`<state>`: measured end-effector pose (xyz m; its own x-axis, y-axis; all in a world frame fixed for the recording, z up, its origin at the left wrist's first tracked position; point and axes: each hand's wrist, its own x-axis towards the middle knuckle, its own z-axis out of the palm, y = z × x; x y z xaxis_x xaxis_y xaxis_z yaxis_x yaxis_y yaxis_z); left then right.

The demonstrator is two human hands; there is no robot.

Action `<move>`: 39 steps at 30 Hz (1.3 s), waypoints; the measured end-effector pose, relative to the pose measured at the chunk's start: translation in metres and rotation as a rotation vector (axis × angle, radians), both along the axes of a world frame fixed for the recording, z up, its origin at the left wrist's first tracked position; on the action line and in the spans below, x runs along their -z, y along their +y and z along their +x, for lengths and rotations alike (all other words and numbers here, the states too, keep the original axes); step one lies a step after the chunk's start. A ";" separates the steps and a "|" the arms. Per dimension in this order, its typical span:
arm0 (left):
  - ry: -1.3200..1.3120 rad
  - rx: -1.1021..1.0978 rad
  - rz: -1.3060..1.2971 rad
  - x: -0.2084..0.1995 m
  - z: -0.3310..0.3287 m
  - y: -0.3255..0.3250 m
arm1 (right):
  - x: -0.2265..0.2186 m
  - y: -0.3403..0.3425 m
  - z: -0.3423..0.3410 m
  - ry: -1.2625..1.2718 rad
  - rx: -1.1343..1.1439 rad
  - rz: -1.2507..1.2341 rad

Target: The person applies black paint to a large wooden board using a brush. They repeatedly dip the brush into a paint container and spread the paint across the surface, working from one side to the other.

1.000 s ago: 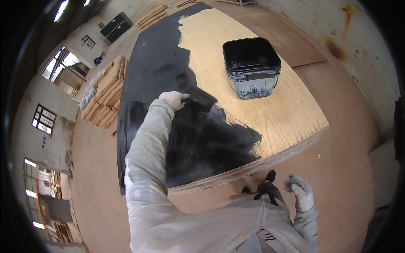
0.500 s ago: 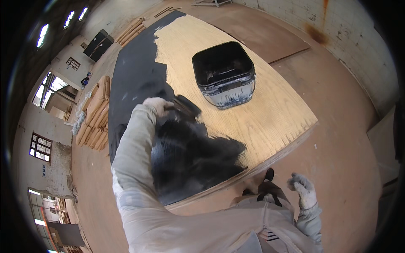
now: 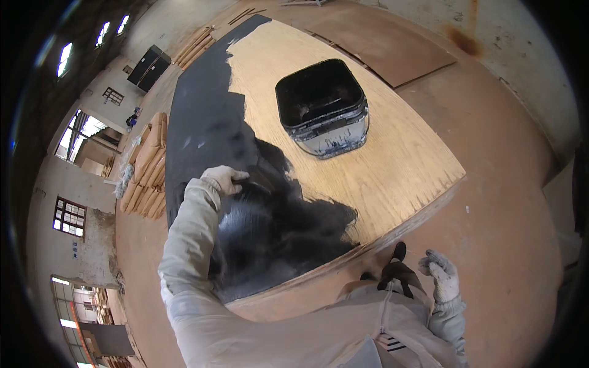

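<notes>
My left hand [image 3: 224,179], in a pale work glove, is closed on a wide paintbrush [image 3: 262,181] whose black-coated head blends into the wet paint beneath it. The large wooden board [image 3: 399,162] carries black paint [image 3: 279,224] along its left side and near end, with a ragged edge against the bare yellowish grain. On the bare part stands a black-rimmed bucket [image 3: 334,138], its pale front smeared with paint and its inside dark. My right hand [image 3: 443,279], gloved and stained dark at the fingers, hangs beside my body with fingers loosely bent and nothing in them.
Wrapped brown bundles [image 3: 147,165] are stacked on the floor left of the board. A flat brown panel [image 3: 386,49] lies beyond it at the far right. My shoe [image 3: 399,251] is close to the board's near edge. A stained wall [image 3: 521,67] bounds the right side.
My left hand has drawn the paintbrush toward me and slightly left over the painted area. The black edge near the bucket looks broader where the brush was. My right hand stays put.
</notes>
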<state>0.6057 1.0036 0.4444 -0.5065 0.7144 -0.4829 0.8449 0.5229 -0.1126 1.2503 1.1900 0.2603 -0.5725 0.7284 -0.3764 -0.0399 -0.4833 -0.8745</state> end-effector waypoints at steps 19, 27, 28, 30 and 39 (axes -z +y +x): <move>0.095 -0.007 0.042 0.006 0.100 0.035 | 0.001 0.008 -0.001 -0.020 -0.099 0.071; 0.145 -0.099 0.028 0.009 0.104 0.032 | 0.000 -0.010 0.006 0.059 -0.105 0.008; 0.122 -0.052 0.038 0.011 0.120 0.050 | 0.001 -0.009 0.010 0.048 -0.087 0.017; 0.079 0.081 0.035 0.010 0.161 0.062 | 0.001 -0.009 0.018 0.029 -0.079 0.018; 0.182 -0.258 0.090 0.021 0.174 0.058 | 0.003 0.025 0.027 0.063 -0.148 -0.037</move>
